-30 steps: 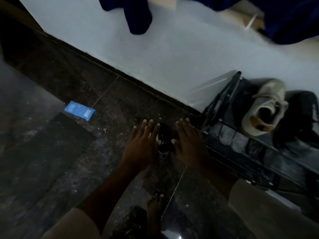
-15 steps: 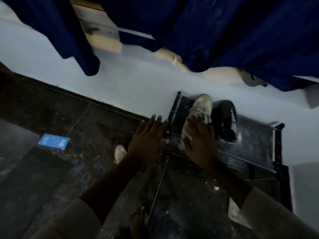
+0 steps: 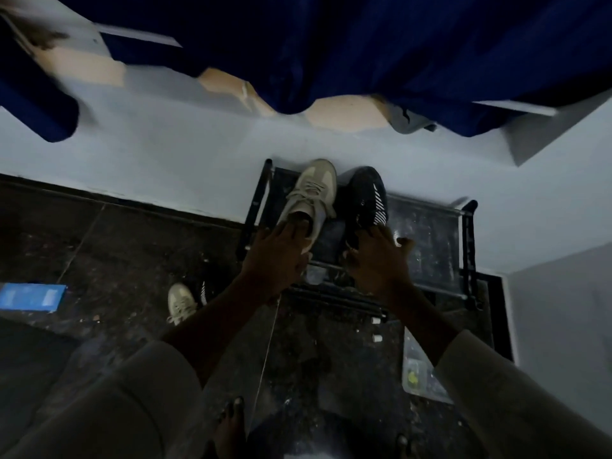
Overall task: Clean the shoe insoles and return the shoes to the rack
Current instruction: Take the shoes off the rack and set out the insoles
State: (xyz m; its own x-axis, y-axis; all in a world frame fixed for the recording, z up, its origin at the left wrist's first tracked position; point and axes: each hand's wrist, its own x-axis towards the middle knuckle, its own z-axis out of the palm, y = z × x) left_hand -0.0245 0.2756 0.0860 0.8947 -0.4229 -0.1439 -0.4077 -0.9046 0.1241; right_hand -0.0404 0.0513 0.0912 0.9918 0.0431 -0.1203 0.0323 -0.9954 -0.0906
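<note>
A black shoe rack stands against the white wall. On its top shelf a beige sneaker and a black sneaker with white stripes lie side by side, toes to the wall. My left hand rests its extended fingers on the beige sneaker's heel. My right hand is spread at the black sneaker's heel, thumb apart. On the floor to the left lies a second beige sneaker, with a dark striped shoe beside it, partly hidden by my left forearm.
A blue flat card lies on the dark floor at the left, above a dark mat. A clear plastic packet sits by the rack's front. Blue curtains hang overhead. My bare foot is at the bottom.
The view has swung from the floor to the rack. Both hands moved forward from above the floor to the heels of the two sneakers on the top shelf.
</note>
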